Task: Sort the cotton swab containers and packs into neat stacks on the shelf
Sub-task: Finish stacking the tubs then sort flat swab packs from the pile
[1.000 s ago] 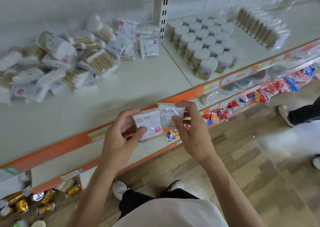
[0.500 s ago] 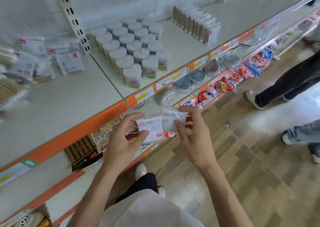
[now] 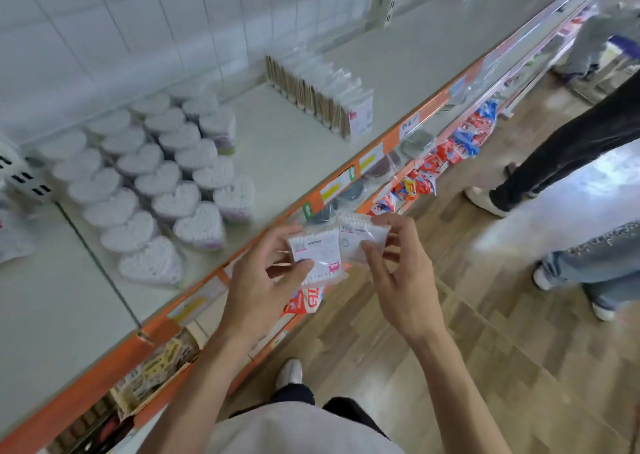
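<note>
The left hand (image 3: 263, 280) pinched one flat cotton swab pack (image 3: 317, 254) and the right hand (image 3: 398, 273) pinched a second pack (image 3: 362, 237), the two packs side by side and overlapping just off the shelf (image 3: 294, 148) edge. On the shelf stood heart-shaped swab containers (image 3: 156, 183) in rows and, further along, an upright row of packs (image 3: 318, 95).

Two flat swab packs (image 3: 320, 254), side by side
</note>
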`<move>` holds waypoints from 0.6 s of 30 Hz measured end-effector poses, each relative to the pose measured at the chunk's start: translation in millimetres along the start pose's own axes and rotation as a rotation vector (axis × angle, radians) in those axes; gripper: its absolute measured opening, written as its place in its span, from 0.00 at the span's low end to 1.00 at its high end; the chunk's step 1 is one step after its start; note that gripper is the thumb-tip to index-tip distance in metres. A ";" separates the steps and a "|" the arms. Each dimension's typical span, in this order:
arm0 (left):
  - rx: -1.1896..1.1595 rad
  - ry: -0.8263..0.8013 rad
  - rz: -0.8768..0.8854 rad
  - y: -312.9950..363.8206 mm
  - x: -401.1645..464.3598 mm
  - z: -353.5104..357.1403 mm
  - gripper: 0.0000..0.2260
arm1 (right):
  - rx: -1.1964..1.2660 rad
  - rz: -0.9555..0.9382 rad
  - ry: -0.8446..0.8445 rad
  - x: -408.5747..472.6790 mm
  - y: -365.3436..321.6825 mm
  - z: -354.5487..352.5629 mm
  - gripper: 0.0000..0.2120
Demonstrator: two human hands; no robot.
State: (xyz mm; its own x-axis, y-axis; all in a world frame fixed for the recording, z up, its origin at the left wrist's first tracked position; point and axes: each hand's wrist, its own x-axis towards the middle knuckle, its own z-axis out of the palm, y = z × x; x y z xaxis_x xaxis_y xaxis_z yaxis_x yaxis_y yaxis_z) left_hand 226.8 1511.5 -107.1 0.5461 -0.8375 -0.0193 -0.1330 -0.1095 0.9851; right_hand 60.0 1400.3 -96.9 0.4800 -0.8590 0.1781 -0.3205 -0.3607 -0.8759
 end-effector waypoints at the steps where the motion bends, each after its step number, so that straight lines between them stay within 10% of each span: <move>1: 0.004 -0.010 0.012 3.1 13.6 4.8 0.19 | 0.001 -0.003 0.013 12.7 2.9 -2.9 0.12; 18: 0.178 0.361 0.041 40.1 178.1 135.8 0.13 | 0.221 -0.102 -0.327 250.7 92.6 -86.8 0.11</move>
State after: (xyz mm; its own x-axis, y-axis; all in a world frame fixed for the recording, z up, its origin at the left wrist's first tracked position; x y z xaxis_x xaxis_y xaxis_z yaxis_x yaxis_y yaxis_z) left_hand 206.4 1285.3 -94.3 0.7886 -0.6046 0.1120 -0.2843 -0.1971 0.9382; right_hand 79.8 1120.0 -94.4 0.7462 -0.6491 0.1477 -0.0917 -0.3201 -0.9429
